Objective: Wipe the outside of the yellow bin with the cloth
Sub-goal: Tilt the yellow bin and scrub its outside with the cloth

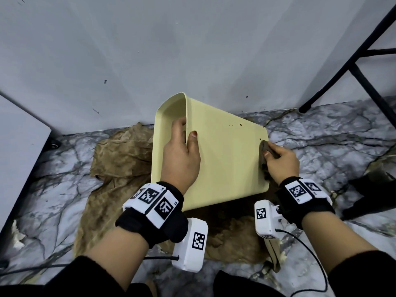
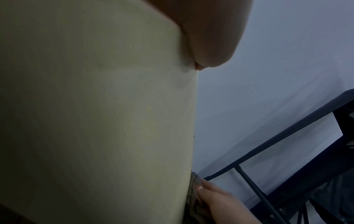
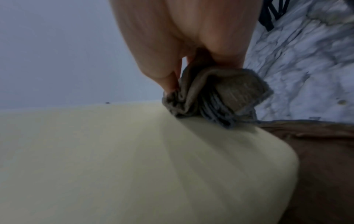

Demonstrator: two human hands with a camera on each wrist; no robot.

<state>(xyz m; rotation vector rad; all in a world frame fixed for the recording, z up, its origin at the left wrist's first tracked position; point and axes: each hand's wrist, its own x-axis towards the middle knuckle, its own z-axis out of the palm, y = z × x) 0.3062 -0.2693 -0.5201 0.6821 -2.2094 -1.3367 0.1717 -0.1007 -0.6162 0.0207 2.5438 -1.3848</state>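
The pale yellow bin (image 1: 225, 159) lies tipped on its side on the floor, its open mouth toward the left. My left hand (image 1: 182, 151) grips the bin's rim, thumb on the outer wall and fingers inside. My right hand (image 1: 280, 159) holds a bunched grey-brown cloth (image 1: 264, 150) against the bin's outer wall near its base edge. In the right wrist view the cloth (image 3: 214, 97) is pinched between thumb and fingers and touches the bin (image 3: 114, 159). The left wrist view shows the bin wall (image 2: 95, 121) close up, with the cloth (image 2: 193, 197) at its lower edge.
A crumpled tan sheet (image 1: 120, 159) lies under and left of the bin on the marble-patterned floor (image 1: 332, 133). A grey wall (image 1: 192, 50) stands just behind. Black metal frame legs (image 1: 342, 69) stand at the right, and a dark object (image 1: 372, 189) lies at the far right.
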